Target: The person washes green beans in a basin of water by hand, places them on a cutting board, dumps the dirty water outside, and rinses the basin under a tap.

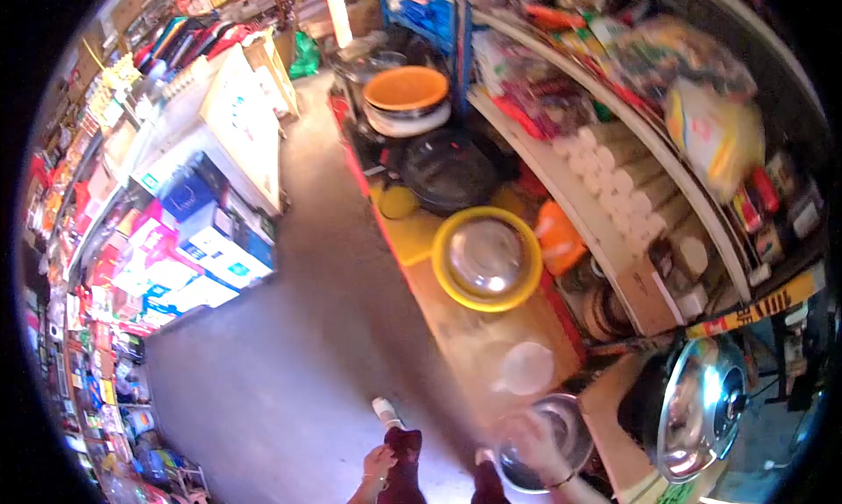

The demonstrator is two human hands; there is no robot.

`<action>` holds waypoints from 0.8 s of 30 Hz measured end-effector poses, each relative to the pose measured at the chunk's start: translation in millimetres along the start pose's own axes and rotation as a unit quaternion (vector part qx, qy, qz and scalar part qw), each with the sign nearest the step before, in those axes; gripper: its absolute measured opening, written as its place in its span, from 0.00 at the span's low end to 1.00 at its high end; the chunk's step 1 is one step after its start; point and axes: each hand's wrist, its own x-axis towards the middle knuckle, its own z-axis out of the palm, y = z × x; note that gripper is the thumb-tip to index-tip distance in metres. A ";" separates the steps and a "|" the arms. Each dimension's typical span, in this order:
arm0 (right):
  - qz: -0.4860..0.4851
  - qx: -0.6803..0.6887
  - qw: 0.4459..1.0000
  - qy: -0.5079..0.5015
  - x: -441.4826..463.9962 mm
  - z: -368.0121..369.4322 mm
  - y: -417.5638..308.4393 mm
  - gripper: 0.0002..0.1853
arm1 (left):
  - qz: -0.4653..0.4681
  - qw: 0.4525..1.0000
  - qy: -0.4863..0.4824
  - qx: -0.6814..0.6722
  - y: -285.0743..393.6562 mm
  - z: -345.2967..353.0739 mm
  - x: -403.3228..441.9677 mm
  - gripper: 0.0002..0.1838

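My left hand (379, 462) hangs over the floor in front of my dark red trouser leg. Its fingers look curled together, and whatever may be in them is hidden or too small to name. My right hand (533, 441) is over a shiny metal basin (577, 421) at the bench's near end. Motion blurs its fingers, so I cannot tell whether they grip the basin. Just beyond it on the wooden bench stands a whitish translucent cup or jug (526, 368). Farther along, a metal bowl (488, 254) sits inside a yellow basin (445, 280).
Black cookware (447, 171) and an orange basin (405, 87) stand farther down the bench. Shelves on the right hold bagged goods and pale rolls (614, 175). A large glass lid (702, 412) stands at lower right. Stacked boxes (206, 241) line the floor's left side (289, 372).
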 end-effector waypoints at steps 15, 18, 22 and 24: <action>-0.413 0.363 0.595 -0.586 199.5 399.2 -306.5 0.16 | -0.020 0.992 0.124 0.020 364.9 -156.2 171.7 0.17; -0.398 0.327 0.678 -0.525 271.7 433.3 -333.2 0.15 | -0.057 0.993 0.068 0.083 429.1 -148.0 254.1 0.17; -0.420 0.223 0.505 -0.720 413.0 474.8 -401.2 0.12 | -0.019 0.989 0.062 0.133 536.4 -146.3 339.9 0.19; -0.411 0.250 0.507 -0.716 463.2 494.8 -428.2 0.11 | -0.052 0.990 0.081 0.100 594.5 -130.9 354.9 0.18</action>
